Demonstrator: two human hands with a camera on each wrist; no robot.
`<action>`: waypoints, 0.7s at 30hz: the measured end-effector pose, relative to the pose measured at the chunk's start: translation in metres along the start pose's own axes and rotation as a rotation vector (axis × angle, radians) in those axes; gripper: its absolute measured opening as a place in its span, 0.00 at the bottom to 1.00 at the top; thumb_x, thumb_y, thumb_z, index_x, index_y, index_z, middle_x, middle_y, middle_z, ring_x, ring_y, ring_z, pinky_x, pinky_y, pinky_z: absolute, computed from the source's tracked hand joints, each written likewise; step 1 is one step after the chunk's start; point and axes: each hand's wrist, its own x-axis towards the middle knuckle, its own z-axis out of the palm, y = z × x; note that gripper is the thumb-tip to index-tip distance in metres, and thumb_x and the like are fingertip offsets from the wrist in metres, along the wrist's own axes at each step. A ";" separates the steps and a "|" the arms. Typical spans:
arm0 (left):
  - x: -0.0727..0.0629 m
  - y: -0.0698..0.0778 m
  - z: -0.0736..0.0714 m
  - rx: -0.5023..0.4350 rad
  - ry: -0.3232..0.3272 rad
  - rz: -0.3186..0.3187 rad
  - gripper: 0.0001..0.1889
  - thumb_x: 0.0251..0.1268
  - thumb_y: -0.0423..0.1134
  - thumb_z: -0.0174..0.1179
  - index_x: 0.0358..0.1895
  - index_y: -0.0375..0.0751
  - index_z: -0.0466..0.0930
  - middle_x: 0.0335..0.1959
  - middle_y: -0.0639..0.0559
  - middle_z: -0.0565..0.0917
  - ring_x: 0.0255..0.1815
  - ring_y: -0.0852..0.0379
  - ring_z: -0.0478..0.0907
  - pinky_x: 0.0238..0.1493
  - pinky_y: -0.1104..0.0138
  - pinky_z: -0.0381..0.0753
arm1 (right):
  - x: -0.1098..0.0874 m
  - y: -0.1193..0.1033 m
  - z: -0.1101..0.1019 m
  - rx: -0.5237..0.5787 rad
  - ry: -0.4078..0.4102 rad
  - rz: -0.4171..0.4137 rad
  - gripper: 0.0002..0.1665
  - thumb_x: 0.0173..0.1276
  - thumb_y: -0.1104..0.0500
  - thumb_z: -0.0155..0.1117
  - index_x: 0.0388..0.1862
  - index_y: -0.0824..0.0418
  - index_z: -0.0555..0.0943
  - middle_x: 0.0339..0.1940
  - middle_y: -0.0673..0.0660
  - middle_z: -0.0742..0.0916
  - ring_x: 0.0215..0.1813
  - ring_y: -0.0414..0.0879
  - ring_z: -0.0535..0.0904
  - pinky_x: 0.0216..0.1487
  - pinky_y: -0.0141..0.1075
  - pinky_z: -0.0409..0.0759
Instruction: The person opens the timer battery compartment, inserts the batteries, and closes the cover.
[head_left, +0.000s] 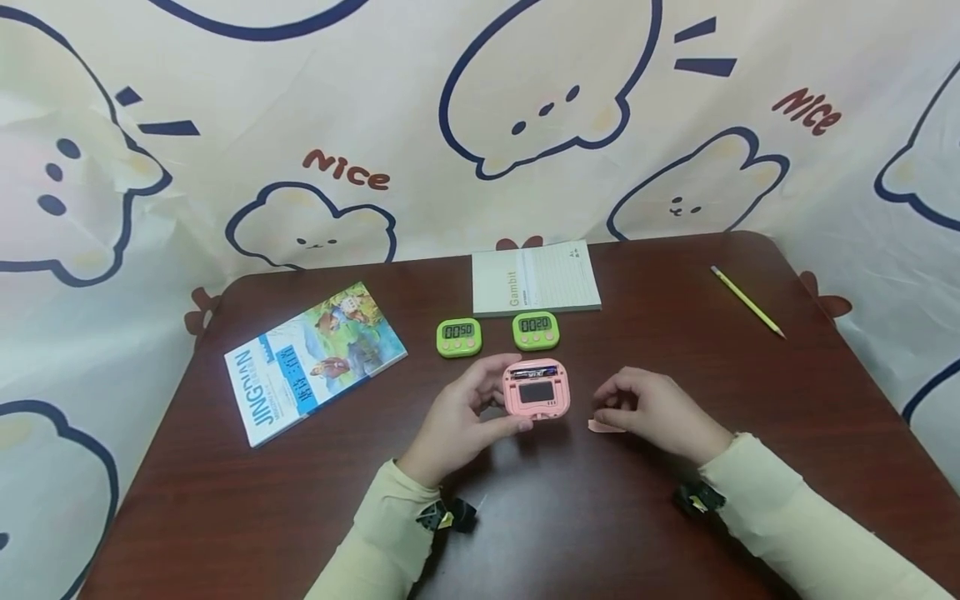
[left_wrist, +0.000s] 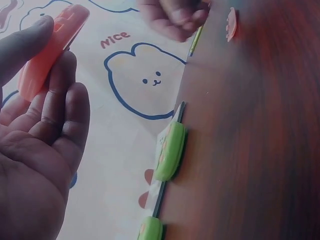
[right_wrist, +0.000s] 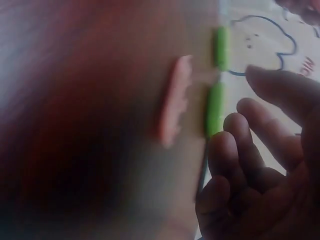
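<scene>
My left hand [head_left: 457, 421] holds a pink digital timer [head_left: 537, 409] up off the table, thumb on its lower edge and fingers behind it. Its back faces me in the head view, with the battery slot uncovered and a dark battery [head_left: 534, 373] lying along the top. In the left wrist view the timer [left_wrist: 55, 47] appears edge-on. A small pink battery cover [head_left: 606, 426] lies on the table just under my right hand [head_left: 663, 415]. The right wrist view has the cover [right_wrist: 175, 102] apart from the loosely bent fingers [right_wrist: 223, 150], which hold nothing.
Two green timers [head_left: 459, 337] [head_left: 536, 332] stand behind my left hand, reading 00:50 and 00:20. A notebook [head_left: 555, 283] lies at the table's back edge, a picture-covered book [head_left: 315, 367] at left, and a yellow-green pencil [head_left: 750, 304] at far right. A printed cloth [head_left: 450, 208] hangs around the table.
</scene>
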 end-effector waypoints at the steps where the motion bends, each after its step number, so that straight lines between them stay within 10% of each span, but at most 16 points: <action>1: 0.000 0.000 0.000 0.002 0.000 0.001 0.38 0.55 0.35 0.76 0.70 0.47 0.70 0.46 0.56 0.87 0.41 0.58 0.83 0.44 0.56 0.84 | -0.001 0.002 0.000 -0.028 -0.022 -0.007 0.12 0.60 0.55 0.78 0.41 0.52 0.86 0.32 0.45 0.81 0.34 0.41 0.75 0.34 0.33 0.76; 8: -0.001 0.002 -0.001 0.000 0.000 0.006 0.38 0.55 0.35 0.76 0.70 0.47 0.70 0.46 0.56 0.87 0.41 0.58 0.83 0.43 0.56 0.84 | -0.005 0.008 0.003 -0.164 -0.154 -0.064 0.10 0.58 0.62 0.77 0.37 0.51 0.86 0.32 0.44 0.79 0.32 0.39 0.73 0.32 0.32 0.75; 21: 0.000 0.001 0.000 -0.014 -0.013 0.017 0.37 0.55 0.34 0.76 0.69 0.48 0.70 0.47 0.53 0.87 0.41 0.58 0.83 0.44 0.51 0.84 | -0.003 -0.003 0.004 -0.138 0.003 -0.071 0.07 0.66 0.55 0.73 0.44 0.49 0.88 0.33 0.40 0.85 0.35 0.37 0.78 0.41 0.38 0.81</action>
